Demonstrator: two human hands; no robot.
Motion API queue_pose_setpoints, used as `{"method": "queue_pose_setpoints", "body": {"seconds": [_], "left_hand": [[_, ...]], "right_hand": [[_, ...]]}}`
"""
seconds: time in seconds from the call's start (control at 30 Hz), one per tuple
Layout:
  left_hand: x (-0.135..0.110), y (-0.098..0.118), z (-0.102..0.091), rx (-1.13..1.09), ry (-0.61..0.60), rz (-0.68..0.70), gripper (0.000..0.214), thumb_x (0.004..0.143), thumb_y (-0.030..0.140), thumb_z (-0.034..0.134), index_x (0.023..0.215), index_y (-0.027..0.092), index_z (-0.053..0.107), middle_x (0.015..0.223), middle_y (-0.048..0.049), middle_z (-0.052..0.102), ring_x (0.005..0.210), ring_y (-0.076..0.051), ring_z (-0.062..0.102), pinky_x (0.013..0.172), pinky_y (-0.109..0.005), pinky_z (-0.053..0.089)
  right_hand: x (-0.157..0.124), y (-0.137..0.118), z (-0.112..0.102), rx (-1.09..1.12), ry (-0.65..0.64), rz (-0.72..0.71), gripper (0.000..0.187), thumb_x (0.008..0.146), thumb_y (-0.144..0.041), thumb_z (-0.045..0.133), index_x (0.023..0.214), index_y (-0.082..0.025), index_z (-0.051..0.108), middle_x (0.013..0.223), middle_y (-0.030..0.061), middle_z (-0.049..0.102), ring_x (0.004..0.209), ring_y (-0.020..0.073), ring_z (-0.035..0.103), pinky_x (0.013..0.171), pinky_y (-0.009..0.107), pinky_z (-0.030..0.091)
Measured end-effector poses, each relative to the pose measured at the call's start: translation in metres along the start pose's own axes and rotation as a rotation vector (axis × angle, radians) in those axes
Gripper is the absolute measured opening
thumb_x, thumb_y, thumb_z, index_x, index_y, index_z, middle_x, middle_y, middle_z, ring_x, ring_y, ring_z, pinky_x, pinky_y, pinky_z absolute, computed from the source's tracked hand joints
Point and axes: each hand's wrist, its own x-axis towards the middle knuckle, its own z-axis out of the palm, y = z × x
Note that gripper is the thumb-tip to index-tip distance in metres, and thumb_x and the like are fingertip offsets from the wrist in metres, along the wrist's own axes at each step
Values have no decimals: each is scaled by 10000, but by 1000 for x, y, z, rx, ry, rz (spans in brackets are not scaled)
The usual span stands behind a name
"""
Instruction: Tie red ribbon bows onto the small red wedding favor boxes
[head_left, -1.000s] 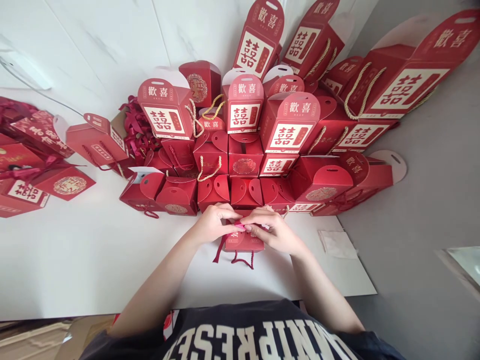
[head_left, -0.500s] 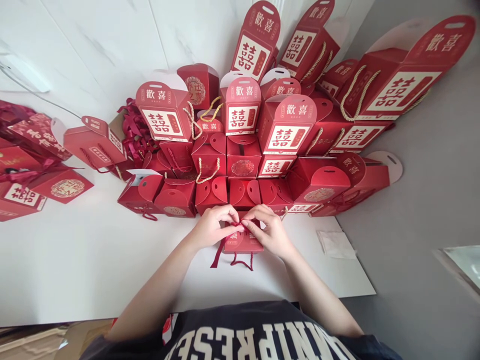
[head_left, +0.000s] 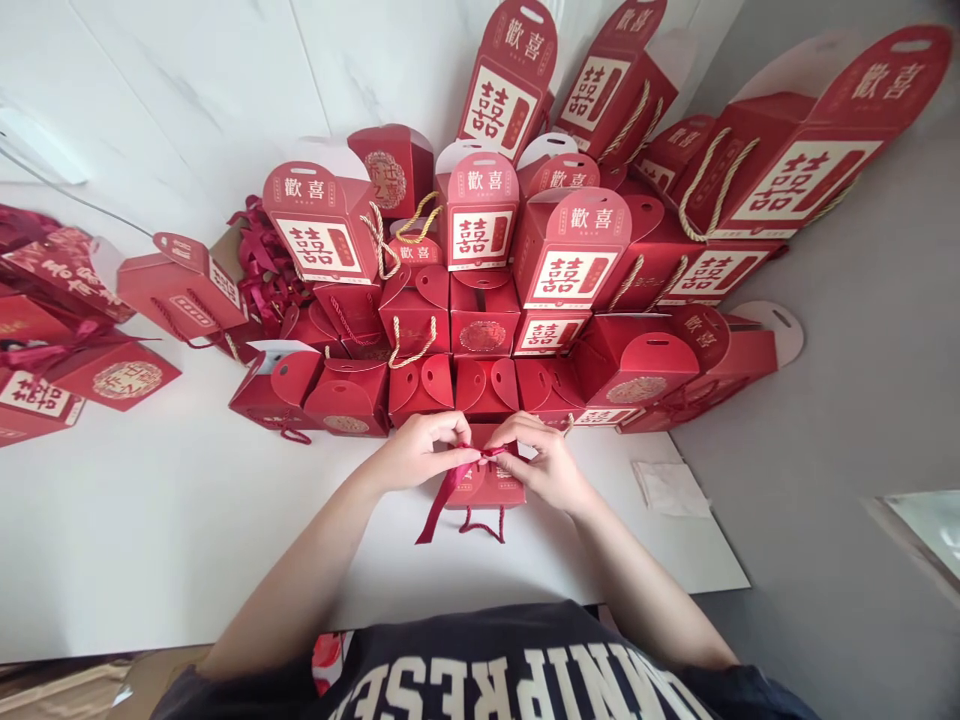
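Right in front of me on the white table is a small red gift box [head_left: 491, 492], its rope handle [head_left: 482, 528] lying towards me. Over its top runs a dark red ribbon [head_left: 442, 500]; one tail hangs off to the left. My left hand [head_left: 427, 450] pinches the ribbon between thumb and fingers. My right hand [head_left: 546, 460] pinches the same ribbon just to the right, above the box top. Between the two hands the ribbon crosses in what looks like a knot or loop, partly covered by the fingers.
Many red gift boxes [head_left: 491, 330] are stacked close behind my hands, up to the wall. More boxes [head_left: 112, 375] lie at the left, near a heap of ribbons [head_left: 271, 262]. A white packet [head_left: 671, 488] rests near the right edge of the white table [head_left: 187, 520].
My hands have drawn slightly apart, and more ribbon shows between them. The left tail now hangs wider and flatter. The box stays in place.
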Motion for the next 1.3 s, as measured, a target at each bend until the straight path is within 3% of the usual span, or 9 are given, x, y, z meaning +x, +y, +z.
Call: {"method": "queue_pose_setpoints", "body": {"seconds": [0.1, 0.27, 0.47, 0.63, 1.0, 1.2, 1.3], "left_hand": [[1, 2, -3, 30, -25, -24, 234, 857, 385, 639, 836, 169, 553, 763, 8, 606, 747, -134, 589, 734, -272, 445], [3, 5, -5, 68, -41, -27, 231, 874, 379, 613, 814, 172, 531, 711, 26, 576, 700, -122, 538, 712, -270, 412], [5, 8, -2, 66, -22, -18, 218, 880, 369, 590, 810, 173, 525, 704, 8, 614, 703, -139, 578, 722, -290, 444], [4, 11, 1, 161, 12, 8, 267, 752, 358, 724, 801, 179, 532, 791, -1, 642, 766, -166, 631, 720, -285, 466], [1, 16, 10, 375, 75, 60, 187, 780, 176, 637, 961, 224, 652, 940, 8, 743, 883, -170, 687, 809, -271, 491], [-3, 17, 25, 698, 220, 244, 149, 827, 142, 572, 924, 226, 647, 892, 14, 726, 818, -167, 665, 870, -328, 500], [-4, 13, 37, 915, 323, 347, 188, 835, 82, 519, 924, 211, 623, 860, -3, 700, 747, -176, 623, 805, -339, 492]], "right_hand": [[1, 2, -1, 5, -24, -44, 38, 912, -224, 638, 890, -225, 668, 901, 47, 713, 845, 199, 621, 838, 392, 441], [3, 1, -10, -53, -170, -189, 110, 949, -204, 563, 975, -232, 666, 1041, 73, 717, 969, 215, 629, 885, 413, 449], [5, 0, -16, -133, -228, -217, 153, 943, -173, 534, 1006, -229, 662, 1031, 72, 695, 981, 211, 617, 894, 406, 441], [5, 0, -15, -111, -231, -201, 101, 920, -252, 614, 1008, -229, 659, 1039, 78, 691, 975, 225, 616, 896, 416, 443], [0, -2, -20, -66, -101, -11, 120, 963, -245, 537, 1037, -207, 623, 936, 63, 651, 836, 178, 604, 775, 317, 499], [4, -6, -17, -129, -132, 4, 140, 976, -222, 501, 1015, -218, 635, 976, 62, 692, 891, 199, 626, 856, 354, 462], [6, -8, -14, -139, -116, 9, 154, 968, -190, 501, 1036, -228, 634, 979, 50, 711, 888, 204, 632, 875, 369, 446]]}}
